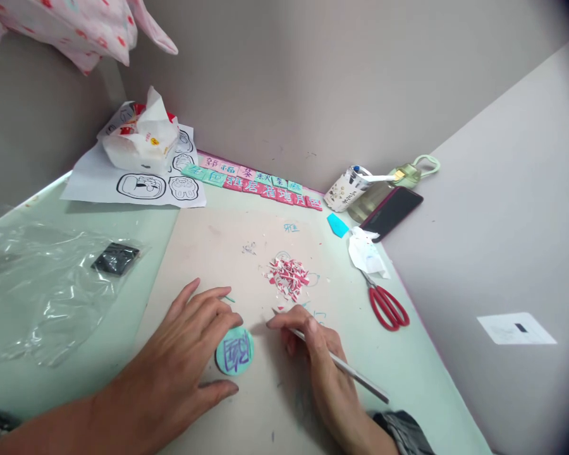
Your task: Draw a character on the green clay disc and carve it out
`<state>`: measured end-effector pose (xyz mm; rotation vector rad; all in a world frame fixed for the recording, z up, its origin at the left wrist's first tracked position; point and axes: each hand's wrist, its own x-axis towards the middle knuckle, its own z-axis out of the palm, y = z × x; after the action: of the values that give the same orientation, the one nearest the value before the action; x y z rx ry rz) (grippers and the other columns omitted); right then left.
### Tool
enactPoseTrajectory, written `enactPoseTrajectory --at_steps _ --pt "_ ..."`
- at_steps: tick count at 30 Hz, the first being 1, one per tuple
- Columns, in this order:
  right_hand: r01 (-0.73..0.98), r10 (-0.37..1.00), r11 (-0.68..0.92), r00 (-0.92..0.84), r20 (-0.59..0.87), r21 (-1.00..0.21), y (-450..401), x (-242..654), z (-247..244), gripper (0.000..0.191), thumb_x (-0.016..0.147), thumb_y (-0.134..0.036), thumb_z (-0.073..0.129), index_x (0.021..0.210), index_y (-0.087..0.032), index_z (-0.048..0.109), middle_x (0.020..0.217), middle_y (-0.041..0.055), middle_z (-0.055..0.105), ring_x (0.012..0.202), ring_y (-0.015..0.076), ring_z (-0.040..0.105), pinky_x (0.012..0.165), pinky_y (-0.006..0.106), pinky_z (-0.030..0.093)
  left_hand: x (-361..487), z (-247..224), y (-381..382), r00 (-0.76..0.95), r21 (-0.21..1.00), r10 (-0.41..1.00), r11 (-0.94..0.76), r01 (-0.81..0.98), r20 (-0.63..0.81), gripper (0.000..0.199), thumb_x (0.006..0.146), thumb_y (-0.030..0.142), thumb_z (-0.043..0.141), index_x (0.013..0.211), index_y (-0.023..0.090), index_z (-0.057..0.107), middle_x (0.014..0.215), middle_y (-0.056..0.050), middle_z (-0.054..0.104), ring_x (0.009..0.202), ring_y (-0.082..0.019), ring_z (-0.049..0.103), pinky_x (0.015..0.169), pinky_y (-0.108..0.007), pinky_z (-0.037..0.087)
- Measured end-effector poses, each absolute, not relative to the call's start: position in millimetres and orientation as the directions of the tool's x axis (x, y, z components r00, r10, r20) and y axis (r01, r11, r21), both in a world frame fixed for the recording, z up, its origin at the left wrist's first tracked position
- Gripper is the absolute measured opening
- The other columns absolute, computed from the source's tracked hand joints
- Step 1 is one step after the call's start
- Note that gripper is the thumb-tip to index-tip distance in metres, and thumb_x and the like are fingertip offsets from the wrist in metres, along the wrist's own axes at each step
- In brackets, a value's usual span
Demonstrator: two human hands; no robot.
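A round teal disc (pixel 236 351) with purple drawn marks lies on the pale board (pixel 194 246). My left hand (pixel 196 344) is spread beside it: the index fingertip meets the disc's upper edge, and the thumb is just below it, seemingly apart. Between the thumb and fingers of my right hand (pixel 315 354) is a slim silver pen-style carving knife (pixel 360 378), its tip pointing up and left over the board. Just beyond that hand is a pile of red and white shavings (pixel 290 278).
Carved character blocks (pixel 253 183) line the back edge. To the right are a blue piece (pixel 337 225), crumpled tissue (pixel 366 251), red-handled scissors (pixel 389 308), a phone (pixel 392 213) and a pen cup (pixel 347 188). At left lie a plastic bag (pixel 52 297) and a tissue pack (pixel 142 142) on printed paper (pixel 92 183).
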<state>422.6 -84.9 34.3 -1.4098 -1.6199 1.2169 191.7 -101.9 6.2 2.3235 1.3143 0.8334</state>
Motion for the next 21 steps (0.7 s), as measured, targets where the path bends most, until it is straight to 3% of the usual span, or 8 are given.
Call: enactPoseTrajectory --at_steps 2,4,6,9,15,21 --pt "0.393 0.966 0.041 -0.250 -0.063 -0.919 -84.9 422.5 36.0 0.052 0.107 -0.056 0.032 0.101 -0.029 0.076 0.093 0.0033 0.062 0.088 0.0197 0.056 0.084 0.033 0.041 190.6 5.0 -100.6 0.409 0.545 0.858 -0.513 0.663 0.310 0.045 0.073 0.015 0.073 0.112 0.026 0.053 0.111 -0.003 0.065 0.132 -0.033 0.052 0.124 -0.057 0.019" --pt "0.373 0.963 0.011 -0.255 -0.091 -0.928 -85.1 420.4 39.4 0.037 0.102 -0.053 0.047 0.101 -0.028 0.075 0.094 0.0032 0.064 0.086 0.0194 0.056 0.081 0.032 0.043 190.2 3.4 -99.6 0.415 0.540 0.861 -0.508 0.672 0.294 0.041 0.074 0.016 0.072 0.109 0.027 0.054 0.109 -0.001 0.066 0.131 -0.032 0.053 0.124 -0.055 0.018" --pt "0.334 0.958 -0.091 -0.229 -0.175 -0.938 -85.2 417.5 44.2 0.023 0.095 -0.046 0.060 0.099 -0.026 0.070 0.084 0.0008 0.062 0.075 0.0172 0.054 0.069 0.029 0.044 190.5 1.4 -99.2 0.404 0.544 0.869 -0.494 0.679 0.285 0.040 0.075 0.016 0.070 0.110 0.027 0.054 0.109 0.000 0.066 0.132 -0.031 0.052 0.125 -0.051 0.016" --pt "0.250 0.950 -0.188 -0.198 -0.240 -0.950 -84.4 414.3 51.4 0.013 0.090 -0.037 0.062 0.090 -0.024 0.060 0.070 -0.0038 0.053 0.063 0.0141 0.045 0.056 0.024 0.038 191.4 -1.5 -99.3 0.398 0.557 0.870 -0.492 0.670 0.289 0.042 0.077 0.017 0.068 0.114 0.028 0.053 0.111 0.000 0.066 0.133 -0.028 0.050 0.125 -0.047 0.014" --pt "0.300 0.926 -0.142 -0.298 -0.234 -0.943 -83.4 414.2 57.1 0.018 0.089 -0.036 0.058 0.077 -0.021 0.058 0.068 -0.0027 0.050 0.063 0.0134 0.042 0.058 0.026 0.036 191.6 -3.0 -98.5 0.397 0.565 0.869 -0.494 0.661 0.295 0.039 0.079 0.020 0.068 0.114 0.029 0.054 0.110 0.001 0.067 0.133 -0.028 0.050 0.125 -0.045 0.015" --pt "0.275 0.948 -0.113 -0.259 -0.187 -0.955 -84.8 410.7 46.9 0.015 0.082 -0.028 0.063 0.074 -0.023 0.052 0.063 -0.0048 0.047 0.057 0.0118 0.041 0.052 0.024 0.034 189.0 -1.9 -96.8 0.409 0.582 0.865 -0.498 0.642 0.290 0.043 0.080 0.019 0.069 0.119 0.031 0.055 0.115 0.003 0.069 0.134 -0.026 0.053 0.127 -0.045 0.016"
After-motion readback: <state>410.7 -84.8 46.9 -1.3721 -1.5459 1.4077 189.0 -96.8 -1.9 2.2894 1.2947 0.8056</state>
